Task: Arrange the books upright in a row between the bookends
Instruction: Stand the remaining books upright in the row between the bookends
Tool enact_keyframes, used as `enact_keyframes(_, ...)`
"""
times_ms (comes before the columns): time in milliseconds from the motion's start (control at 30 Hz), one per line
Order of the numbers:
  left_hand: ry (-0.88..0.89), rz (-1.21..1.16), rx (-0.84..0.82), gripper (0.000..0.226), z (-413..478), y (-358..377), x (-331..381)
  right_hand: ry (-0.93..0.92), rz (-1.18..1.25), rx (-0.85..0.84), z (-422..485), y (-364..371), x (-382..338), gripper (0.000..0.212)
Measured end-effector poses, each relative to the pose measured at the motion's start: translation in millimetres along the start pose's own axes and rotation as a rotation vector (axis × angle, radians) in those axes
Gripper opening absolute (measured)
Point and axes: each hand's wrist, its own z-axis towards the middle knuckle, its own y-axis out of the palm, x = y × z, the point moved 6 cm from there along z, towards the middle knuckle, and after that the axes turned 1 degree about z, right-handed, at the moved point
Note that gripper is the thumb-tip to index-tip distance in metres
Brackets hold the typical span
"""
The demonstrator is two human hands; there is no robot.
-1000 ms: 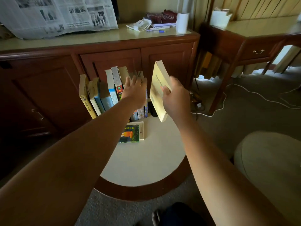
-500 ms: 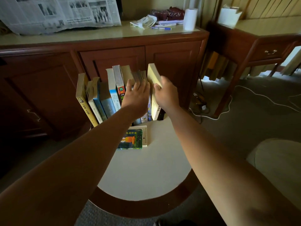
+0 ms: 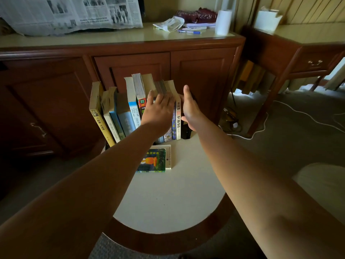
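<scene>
1 book lies flat on the tabletop as my left hand and right hand, both flat-fingered, square the row; lifting it in comes next, I judge.

The yellow book at the left end of the row reads 小故事 大道理 down its spine. The red-banded spine mid-row bears the number 02. The flat book lying before the row shows characters along its cover's top, among them 因果. The white spine at the right end carries Chinese characters too blurred to read, and the newspaper print is too small.
</scene>
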Motion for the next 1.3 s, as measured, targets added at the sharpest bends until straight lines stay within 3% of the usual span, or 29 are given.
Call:
enact_keyframes(300,0.082,0.083,-0.025,0.073,-21,-5,-3,-0.071,0.111,-0.081,-24,-3,11,0.068)
enact_keyframes(400,0.051,-0.091,0.008,0.072,-51,-9,-11,-0.144,-0.074,-0.025,-35,-9,17,0.059)
enact_keyframes(500,-0.047,-0.412,0.109,0.063,-94,-7,-24,-0.237,-0.301,-0.026,-51,-5,25,0.046)
enact_keyframes(567,-0.153,-0.544,0.01,0.061,-118,9,-28,-0.223,-0.411,-0.006,-62,-1,38,0.045)
enact_keyframes(700,-0.215,-0.589,-0.441,0.046,-153,65,-28,-0.317,-0.745,-0.122,-78,28,70,0.059)
enact_keyframes(933,-0.1,-0.496,-0.538,0.056,-163,94,-35,-0.366,-1.098,-0.363,-82,68,117,0.064)
enact_keyframes(1133,-0.077,-0.461,-0.418,0.036,-167,91,-39,-0.404,-1.268,-0.307,-87,67,126,0.053)
enact_keyframes(1233,-0.061,-0.488,-0.17,0.029,-160,65,-37,-0.466,-1.238,-0.181,-93,61,111,0.046)
enact_keyframes(1300,0.04,-0.531,0.011,0.027,-150,45,-29,-0.545,-1.202,-0.043,-98,55,96,0.035)
